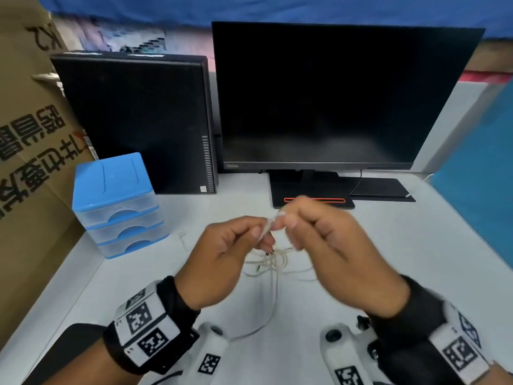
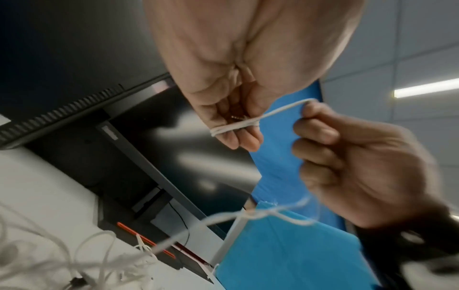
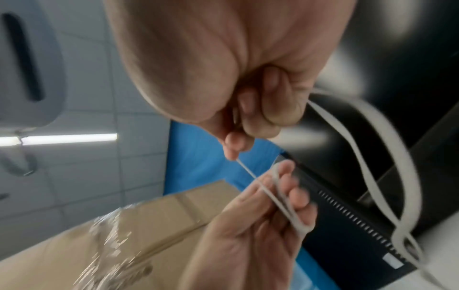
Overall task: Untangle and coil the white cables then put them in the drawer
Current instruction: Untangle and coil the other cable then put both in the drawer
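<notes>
A thin white cable (image 1: 268, 227) stretches between my two hands above the table. My left hand (image 1: 259, 236) holds it, with a few turns wound round the fingers (image 2: 234, 127), seen as loops (image 3: 282, 198) in the right wrist view. My right hand (image 1: 286, 221) pinches the strand between thumb and forefinger (image 3: 234, 153), and a slack length (image 3: 400, 176) trails from it. Under the hands a loose tangle of white cables (image 1: 273, 261) lies on the table, also seen as a heap (image 2: 111, 261) in the left wrist view. The small blue drawer unit (image 1: 119, 207) stands at the left, all drawers closed.
A dark monitor (image 1: 333, 95) on its stand (image 1: 313, 190) and a black computer case (image 1: 138, 120) stand at the back. A cardboard box (image 1: 27, 162) leans at the left and a blue panel (image 1: 477, 173) stands at the right. The white table (image 1: 416, 245) extends either side of the hands.
</notes>
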Demonstrator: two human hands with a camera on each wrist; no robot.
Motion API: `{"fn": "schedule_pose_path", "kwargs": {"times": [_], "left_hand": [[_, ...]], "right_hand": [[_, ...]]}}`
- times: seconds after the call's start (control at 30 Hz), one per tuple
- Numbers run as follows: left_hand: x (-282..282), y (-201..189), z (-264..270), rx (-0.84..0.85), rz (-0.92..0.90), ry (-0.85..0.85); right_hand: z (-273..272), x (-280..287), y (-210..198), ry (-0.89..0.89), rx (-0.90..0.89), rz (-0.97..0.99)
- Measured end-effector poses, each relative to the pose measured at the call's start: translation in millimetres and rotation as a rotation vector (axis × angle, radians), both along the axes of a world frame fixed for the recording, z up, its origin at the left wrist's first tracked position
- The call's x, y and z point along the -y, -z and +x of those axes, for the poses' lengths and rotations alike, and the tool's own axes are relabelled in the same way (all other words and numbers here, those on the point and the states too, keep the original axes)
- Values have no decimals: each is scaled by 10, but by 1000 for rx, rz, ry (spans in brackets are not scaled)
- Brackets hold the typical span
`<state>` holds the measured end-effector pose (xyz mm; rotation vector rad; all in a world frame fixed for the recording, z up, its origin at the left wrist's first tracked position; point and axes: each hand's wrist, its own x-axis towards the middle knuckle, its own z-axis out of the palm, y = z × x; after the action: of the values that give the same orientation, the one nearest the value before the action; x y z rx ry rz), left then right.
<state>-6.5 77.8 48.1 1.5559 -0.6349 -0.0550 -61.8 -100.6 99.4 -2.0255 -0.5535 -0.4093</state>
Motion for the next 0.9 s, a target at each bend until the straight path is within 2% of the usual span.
{"fn": "schedule_pose_path", "kwargs": {"times": [0.07,0.13,0.2,0.3,0.4,0.47,0.53,0.6,0.67,0.73,0.8,0.9], "left_hand": [[39,-11,-87,-49,-33,121],[55,-74,-132,-139,-130,205],[38,-153,-117,-223,-254,186],[-42,-204,3,-251,-363,36],[-100,-158,114,-124,-256,-89],[-109,-109,148,-11,-136,-153],[-105,-62,134,85,-25,-136],[-86,-20,77,165,97,-69],[-60,-12,8,131,122,13],[-52,-65,-52,-18,-2,111],[-61,-187,-97,-162,-167,192],[-121,-413,-89,-254,-399,184]], "right_hand": [[168,108,97,114,-27,101],[272,113,267,120,-106,89],[259,1,442,37,-232,1],[125,-166,530,-97,-343,-159],[-7,-200,376,-169,-314,-273],[-90,-183,216,-214,-307,-242],[-145,-163,69,-230,-268,-161],[-120,-103,-26,-171,-200,-29],[-1,15,-31,-61,-123,99],[168,147,70,78,-94,152],[282,202,222,136,-107,137],[281,94,433,37,-265,46]]}}
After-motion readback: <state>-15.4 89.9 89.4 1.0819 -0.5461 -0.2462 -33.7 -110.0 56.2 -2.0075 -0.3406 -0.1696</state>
